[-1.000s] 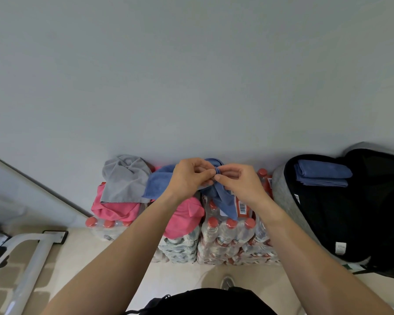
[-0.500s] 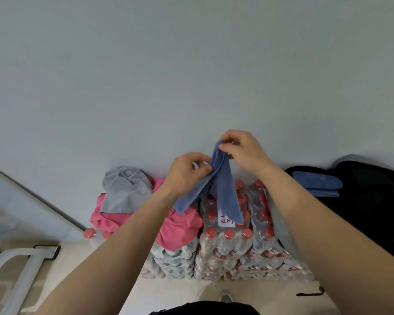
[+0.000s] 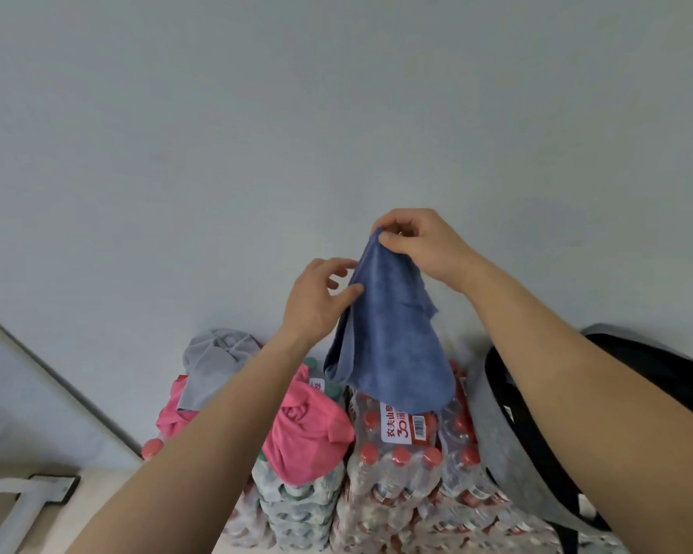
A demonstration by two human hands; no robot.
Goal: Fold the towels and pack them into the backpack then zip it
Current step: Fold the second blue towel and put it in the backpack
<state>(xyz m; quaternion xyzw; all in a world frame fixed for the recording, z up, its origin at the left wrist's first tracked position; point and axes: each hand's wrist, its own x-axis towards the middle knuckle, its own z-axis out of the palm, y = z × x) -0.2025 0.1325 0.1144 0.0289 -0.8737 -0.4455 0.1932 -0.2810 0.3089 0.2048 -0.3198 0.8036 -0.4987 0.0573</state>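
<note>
The right hand (image 3: 421, 249) pinches the top of the blue towel (image 3: 393, 345), which hangs lengthwise below it, with the lower left hand (image 3: 317, 297) touching its edge, perhaps pinching.

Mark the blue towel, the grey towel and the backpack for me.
blue towel (image 3: 393, 345), head view, middle of the hanging cloth.
grey towel (image 3: 213, 361), head view, centre of the crumpled heap.
backpack (image 3: 507, 453), head view, grey side panel below the black rim.

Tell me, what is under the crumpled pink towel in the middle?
The pink towel lies on shrink-wrapped packs of water bottles; red caps show beside it. The bottle tops directly beneath are hidden.
</note>
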